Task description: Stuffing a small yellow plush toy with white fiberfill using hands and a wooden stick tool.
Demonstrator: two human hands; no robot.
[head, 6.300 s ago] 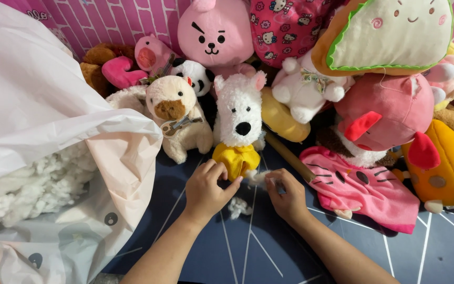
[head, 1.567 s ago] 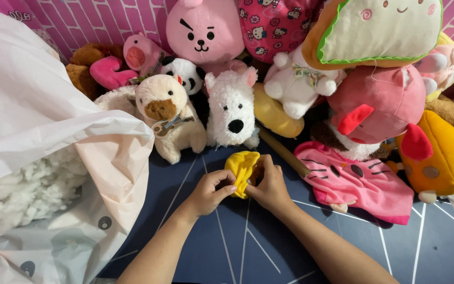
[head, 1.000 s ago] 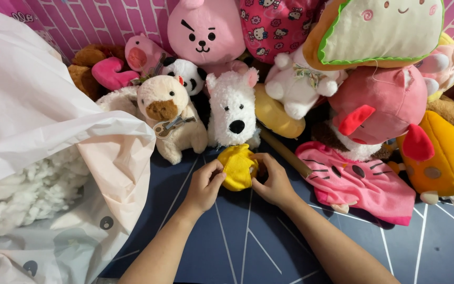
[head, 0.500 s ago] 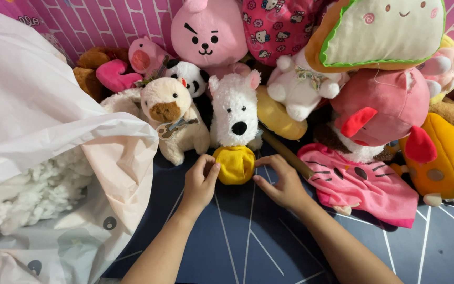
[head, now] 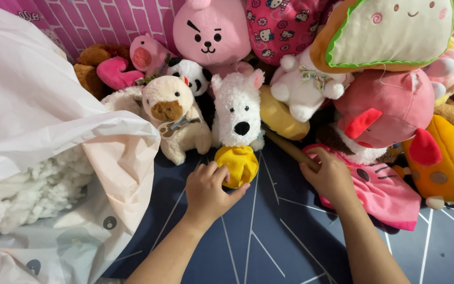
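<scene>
Yellow stuffed piece: on the dark blue mat, touching the front of the white plush dog.

Left hand: fingers curled around the piece's near-left side, grasping it. Right hand: well to the right of the piece, fingertips closed on the near end of the wooden stick. Stick long axis: diagonal, running up-left under the plush pile. Nearer hand: left. Count: one yellow piece, one stick, one white bag of stuffing, two hands.
</scene>
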